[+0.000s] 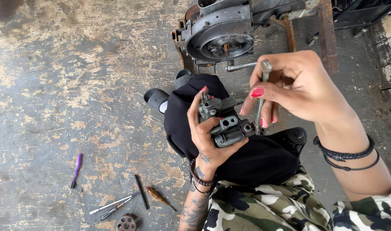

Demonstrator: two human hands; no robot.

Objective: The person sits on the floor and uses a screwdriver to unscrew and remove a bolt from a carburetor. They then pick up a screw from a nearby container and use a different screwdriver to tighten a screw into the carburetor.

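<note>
Metal carburetor (224,124) gripped in left hand (204,139); right hand (298,87) pinches upright wrench (261,96) just beside it, rightward.

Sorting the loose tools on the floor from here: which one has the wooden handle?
The brown-handled screwdriver, lying rightmost in the floor cluster, nearest the left hand. The tools beside it are bare metal or black; the brush is purple.

Grimy grey carburettor (223,122), tilted; slim metal tool (260,100), prob. wrench.

a grey metal carburetor (223,122) rests against black cloth (255,158). camouflage trousers (264,209) show green, cream and black patches. a purple toothbrush (77,170) lies on mottled grey-tan floor (54,85).
</note>
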